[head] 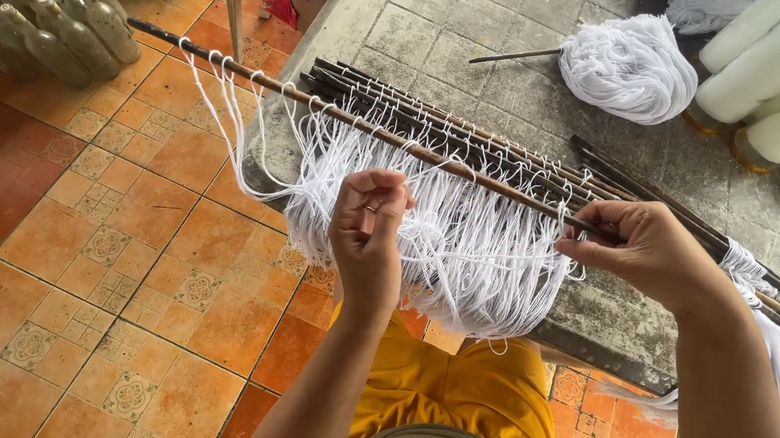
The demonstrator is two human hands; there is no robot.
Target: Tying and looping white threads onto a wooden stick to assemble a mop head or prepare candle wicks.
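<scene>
L hand (368, 241) sits fist-closed, grip pinching white threads (471, 239) that hang in loops off a dark rod (380, 132) at the worktop (491, 70) edge. R hand (633, 245) has its grip closed on the rod's lower end, w/ strands under the fingers. Threads drape over the edge toward the orange tiled floor (74, 284); open room lies left of the hands. More dark sticks (500, 153) lie just beside the rod on grey stone. White yarn skein (628, 70) and white rolls (773, 58) sit well apart, upper right. Rolls cut off by frame; L fingertips hidden.
</scene>
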